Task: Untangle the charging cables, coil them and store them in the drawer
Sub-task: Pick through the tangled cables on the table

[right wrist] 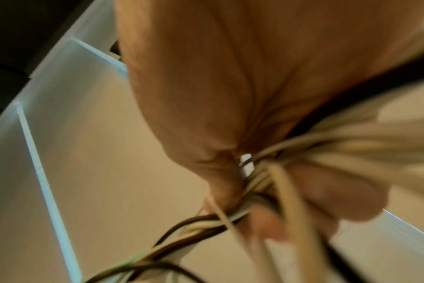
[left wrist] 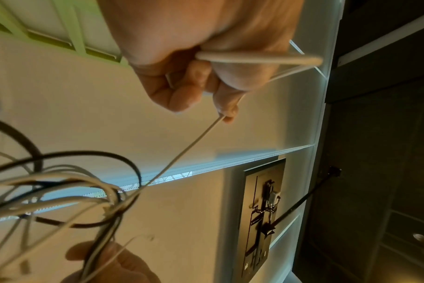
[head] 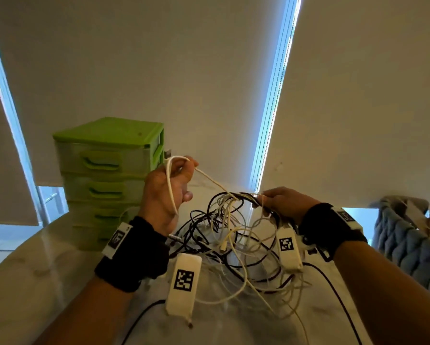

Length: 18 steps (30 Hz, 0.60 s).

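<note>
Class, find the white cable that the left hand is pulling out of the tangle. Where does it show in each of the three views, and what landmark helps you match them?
Head: white cable, centre, stretched from left hand to the tangle.
Left wrist: middle, a diagonal line below the fingers.
Right wrist: cannot be singled out; blurred cables in the right hand.
Shared landmark: the bright window strip.

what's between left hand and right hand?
A taut white cable runs from the left hand to the tangled cables gripped by the right hand; clearest in head view.
</note>
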Available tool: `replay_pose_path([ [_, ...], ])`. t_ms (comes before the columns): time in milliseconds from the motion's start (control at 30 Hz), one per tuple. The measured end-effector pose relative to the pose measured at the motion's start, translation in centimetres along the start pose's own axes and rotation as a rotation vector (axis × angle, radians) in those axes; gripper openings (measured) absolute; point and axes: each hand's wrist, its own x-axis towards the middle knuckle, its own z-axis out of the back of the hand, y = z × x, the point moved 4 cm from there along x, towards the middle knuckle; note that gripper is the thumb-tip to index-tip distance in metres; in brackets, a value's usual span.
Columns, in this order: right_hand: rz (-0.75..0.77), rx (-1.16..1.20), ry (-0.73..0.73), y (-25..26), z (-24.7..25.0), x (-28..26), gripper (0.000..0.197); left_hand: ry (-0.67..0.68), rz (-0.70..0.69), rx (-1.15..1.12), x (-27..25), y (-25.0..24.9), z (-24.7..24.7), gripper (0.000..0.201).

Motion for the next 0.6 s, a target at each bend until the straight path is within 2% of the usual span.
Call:
replay_pose_path([
  [100, 0.105, -0.36, -0.13, 1.0, -0.5, -0.7, 0.014, 0.103, -0.004, 0.11, -0.8, -0.1, -0.9, 0.015],
  [200, 0.282, -0.493, -0.355, 5.2, -0.1, -4.2, 0.043, 0.171, -0.067, 0.161, -1.1, -0.7, -1.9, 0.012],
  [233, 0.353, -0.509, -0.356, 6.9, -0.4, -5.5, 0.048, 0.19, -0.078, 0.172, -1.1, -0.8, -2.2, 0.013],
  [300, 0.401, -0.506, -0.128, 9.2, -2.2, -6.7, 0.047, 0.221, -0.109, 0.19, -1.3, -1.1, -2.7, 0.016],
  [367, 0.353, -0.568, 0.096, 9.4, -4.4, -6.6, 0.03, 0.22, -0.136, 0.178, -1.2, -1.3, -2.6, 0.018],
  [400, 0.35, -0.585, 0.112, 9.2, -4.6, -6.3, 0.026, 0.207, -0.138, 0.159, -0.9, -1.3, -2.4, 0.017],
  [500, 0.422, -0.422, -0.011, 9.9, -2.6, -6.0, 0.029, 0.215, -0.078, 0.128, -0.3, -0.4, -1.5, 0.023],
  [600, 0.571, -0.285, -0.121, 11.9, -1.3, -6.1, 0.03, 0.328, -0.062, 0.261, -1.3, 0.9, -2.3, 0.023],
])
